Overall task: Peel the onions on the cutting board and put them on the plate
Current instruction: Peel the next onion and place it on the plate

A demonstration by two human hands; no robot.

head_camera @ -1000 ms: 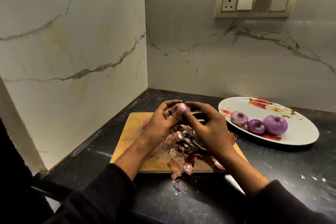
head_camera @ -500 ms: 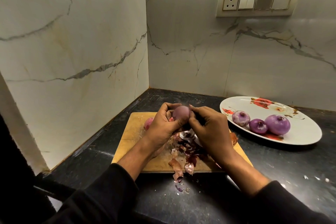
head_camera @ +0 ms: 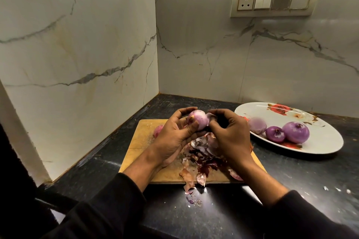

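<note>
Counting three onions (head_camera: pixel 279 132) on plate (head_camera: pixel 326 141)

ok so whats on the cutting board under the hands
On the cutting board lies a heap of onion skins, some spilling over its near edge. An unpeeled onion peeks out behind the left hand. Whatever lies beneath the right hand is covered.

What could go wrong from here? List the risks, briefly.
1. The loose purple-brown onion skins already spill past the front edge of the wooden cutting board, so more may litter the black countertop.
2. The round pale-purple onion, held above the board in the left hand while the right hand pulls skin, could slip and roll away.
</note>
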